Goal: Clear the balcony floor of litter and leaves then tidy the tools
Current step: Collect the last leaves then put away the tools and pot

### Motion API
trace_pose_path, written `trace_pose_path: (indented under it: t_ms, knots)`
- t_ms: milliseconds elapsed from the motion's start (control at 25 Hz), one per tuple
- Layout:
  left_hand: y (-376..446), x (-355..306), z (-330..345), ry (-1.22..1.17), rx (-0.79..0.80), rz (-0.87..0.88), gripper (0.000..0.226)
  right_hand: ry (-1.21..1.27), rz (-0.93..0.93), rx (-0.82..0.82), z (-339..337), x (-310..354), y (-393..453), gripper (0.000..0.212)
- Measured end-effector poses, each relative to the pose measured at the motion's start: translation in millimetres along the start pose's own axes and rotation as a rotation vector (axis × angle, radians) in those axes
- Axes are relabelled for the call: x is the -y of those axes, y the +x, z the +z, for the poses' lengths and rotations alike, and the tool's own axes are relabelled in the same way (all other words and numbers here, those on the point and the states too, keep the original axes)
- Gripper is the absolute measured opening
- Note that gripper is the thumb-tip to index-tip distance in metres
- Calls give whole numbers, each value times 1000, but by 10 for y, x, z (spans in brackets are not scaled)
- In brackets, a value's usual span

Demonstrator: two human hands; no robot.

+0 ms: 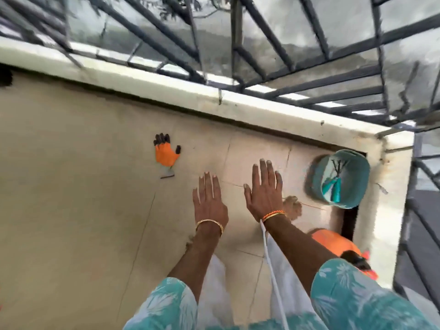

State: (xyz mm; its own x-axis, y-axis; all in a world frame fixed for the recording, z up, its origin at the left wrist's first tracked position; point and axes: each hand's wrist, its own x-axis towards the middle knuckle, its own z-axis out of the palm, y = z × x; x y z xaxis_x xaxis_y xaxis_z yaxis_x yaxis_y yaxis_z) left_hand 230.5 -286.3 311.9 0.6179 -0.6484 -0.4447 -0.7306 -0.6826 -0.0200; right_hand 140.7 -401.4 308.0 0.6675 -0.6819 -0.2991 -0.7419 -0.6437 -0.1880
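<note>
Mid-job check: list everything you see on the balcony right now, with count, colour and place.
glove: one, orange with dark fingertips, flat on the floor, left of the hands
bucket: one, teal, in the far right corner by the wall
hand tools: teal handles, dark prongs, inside the bucket; count unclear
orange item: one, on the floor at right, partly hidden by the right arm; cannot tell what it is
floor: beige tiles, no leaves visible
railing: dark metal bars above the white ledge
left hand: open, empty, palm down
right hand: open, empty, palm down
</note>
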Motion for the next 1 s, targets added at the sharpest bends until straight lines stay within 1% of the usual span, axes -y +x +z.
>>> trace_pose_path:
  t_ms: [80, 160, 240, 360, 480, 560, 600, 680, 760, 920, 1000]
  knots:
    - [-302, 608, -79, -43, 2, -58, 91, -22, -85, 35, -15, 631, -192, 61]
    - [-723, 1249, -274, -101, -45, -124, 89, -42, -191, 47, -142, 1363, -463, 62]
    - [-1151, 1786, -499, -162, -63, -229, 88, -48, -296, 57, -316, 1997, -723, 62]
    - [-1795, 2532, -836, -225, -105, -473, 87, -69, -498, 21, -625, 2870, -1096, 61]
    - [-2404, 2991, -1078, -401, -172, -738, 81, -64, -676, -16, -915, 3637, -1422, 60]
    - [-2709, 3246, -1224, -539, -293, -924, 76, -31, -764, -30, -1069, 4171, -1644, 60]
    - [-2788, 3348, -1293, -569, -341, -978, 76, -20, -804, -26, -1109, 4416, -1711, 60]
    - [-2891, 3580, -1380, -562, -385, -1041, 77, -26, -890, -17, -1152, 4870, -1802, 59]
    - [-2960, 3919, -1395, -537, -394, -1106, 79, -39, -986, -6, -1140, 5344, -1819, 59]
    - [-2894, 4828, -1382, -471, -354, -1136, 77, -83, -1127, 1, -1028, 6250, -1639, 60]
    - [-2799, 5331, -1468, -468, -320, -1164, 76, -83, -1149, 25, -1010, 6713, -1467, 61]
